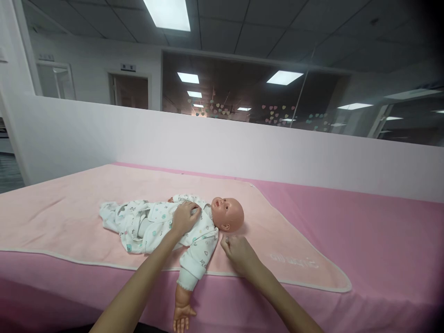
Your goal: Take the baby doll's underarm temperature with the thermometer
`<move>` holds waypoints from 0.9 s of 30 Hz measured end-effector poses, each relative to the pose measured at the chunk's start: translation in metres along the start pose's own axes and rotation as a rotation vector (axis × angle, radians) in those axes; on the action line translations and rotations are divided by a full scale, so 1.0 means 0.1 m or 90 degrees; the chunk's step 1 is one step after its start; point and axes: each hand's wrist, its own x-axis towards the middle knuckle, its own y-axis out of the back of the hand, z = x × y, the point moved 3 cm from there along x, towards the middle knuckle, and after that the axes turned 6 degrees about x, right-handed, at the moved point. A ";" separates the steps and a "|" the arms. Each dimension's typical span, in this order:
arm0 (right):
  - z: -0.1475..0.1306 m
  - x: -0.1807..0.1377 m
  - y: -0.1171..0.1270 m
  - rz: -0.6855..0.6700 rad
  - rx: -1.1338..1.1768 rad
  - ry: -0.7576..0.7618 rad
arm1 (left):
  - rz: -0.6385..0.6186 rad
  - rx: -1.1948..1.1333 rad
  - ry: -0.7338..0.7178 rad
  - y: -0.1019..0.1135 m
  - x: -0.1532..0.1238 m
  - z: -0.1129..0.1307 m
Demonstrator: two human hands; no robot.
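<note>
A baby doll (149, 224) in white clothes with a small print lies on its back, its bald head (232, 214) to the right. My left hand (186, 217) rests on the doll's chest, fingers laid over the clothing and thumb apart; some fingertips are hidden. Just below the doll's head, beside its near shoulder, my right hand (240, 253) is closed with the fingers curled in, low over the peach blanket (277, 240). Whatever it may hold is hidden. The doll's near arm (183, 300) hangs over the front edge with its hand spread.
Under the blanket is a pink-covered surface (381, 240) reaching to the right and front. A low white wall (215, 143) runs along the back. Above it is a large window (253, 92) with heart-shaped stickers; a doorway (132, 90) stands at the left.
</note>
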 end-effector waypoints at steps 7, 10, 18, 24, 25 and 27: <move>-0.05 -0.08 0.06 -0.047 -0.056 0.052 | 0.007 0.001 -0.002 0.03 -0.01 0.03; -0.12 0.01 0.30 -0.137 0.113 0.008 | 0.012 0.001 -0.003 0.03 -0.01 0.04; -0.61 0.25 1.66 0.197 0.481 0.136 | 0.003 0.003 0.005 0.03 -0.01 0.03; -0.66 0.29 1.26 0.147 0.306 0.100 | -0.024 -0.011 -0.027 0.03 -0.01 0.05; -0.65 0.28 1.24 0.142 0.303 0.103 | -0.026 -0.014 -0.029 0.03 -0.02 0.05; -0.64 0.22 1.27 0.159 0.279 0.106 | -0.022 -0.023 -0.028 0.04 -0.02 0.05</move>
